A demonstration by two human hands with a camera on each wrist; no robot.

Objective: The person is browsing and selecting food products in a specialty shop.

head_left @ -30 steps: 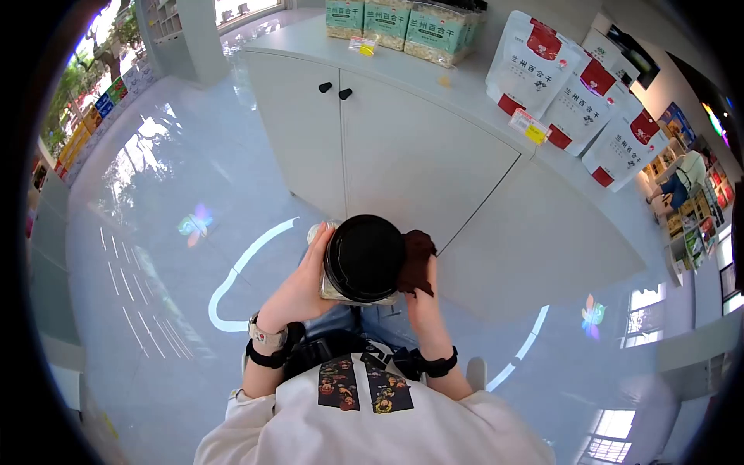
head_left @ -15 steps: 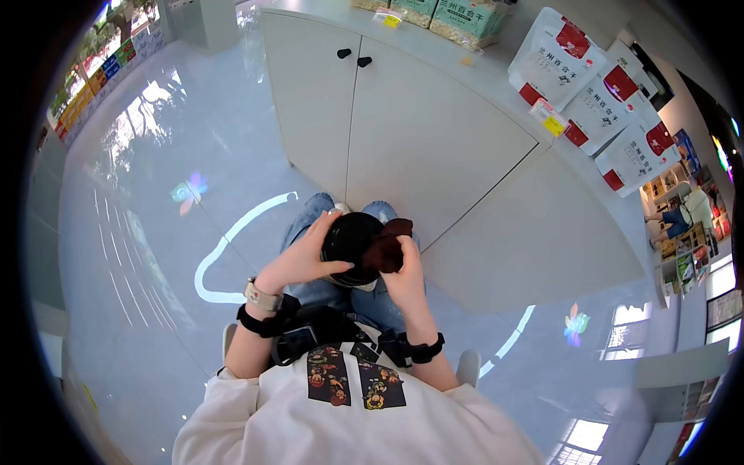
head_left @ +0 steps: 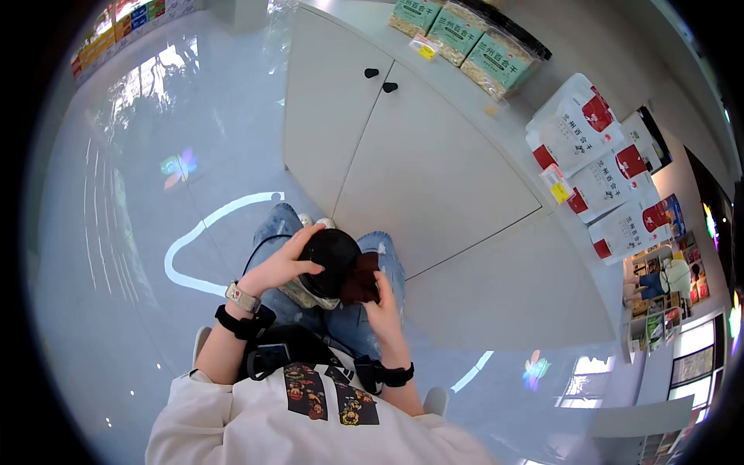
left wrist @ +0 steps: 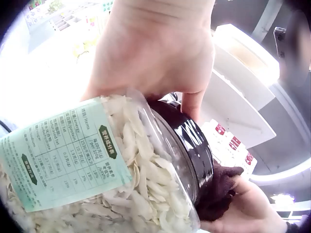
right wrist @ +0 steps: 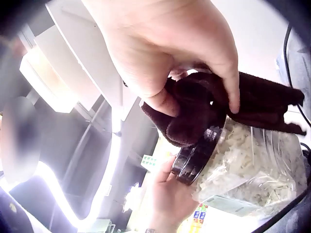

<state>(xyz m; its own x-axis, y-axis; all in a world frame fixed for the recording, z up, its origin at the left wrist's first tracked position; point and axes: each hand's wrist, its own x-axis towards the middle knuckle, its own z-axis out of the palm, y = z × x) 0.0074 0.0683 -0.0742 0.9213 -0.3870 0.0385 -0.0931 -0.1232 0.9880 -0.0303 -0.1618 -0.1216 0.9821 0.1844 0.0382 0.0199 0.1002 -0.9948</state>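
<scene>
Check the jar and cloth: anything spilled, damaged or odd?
The dark cloth has a ragged, notched free edge, perhaps worn or just folded. The jar is tilted, but its lid is on and no spill shows.

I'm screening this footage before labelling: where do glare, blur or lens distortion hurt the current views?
Head view: fisheye bending, dark corners, window glare on the glossy pale floor. Left wrist view: upper left blown out, white streaks on the shiny black lid. Right wrist view: blurred grey shape at left, overexposed background, folds of the dark brown cloth partly lost in shadow.
</scene>
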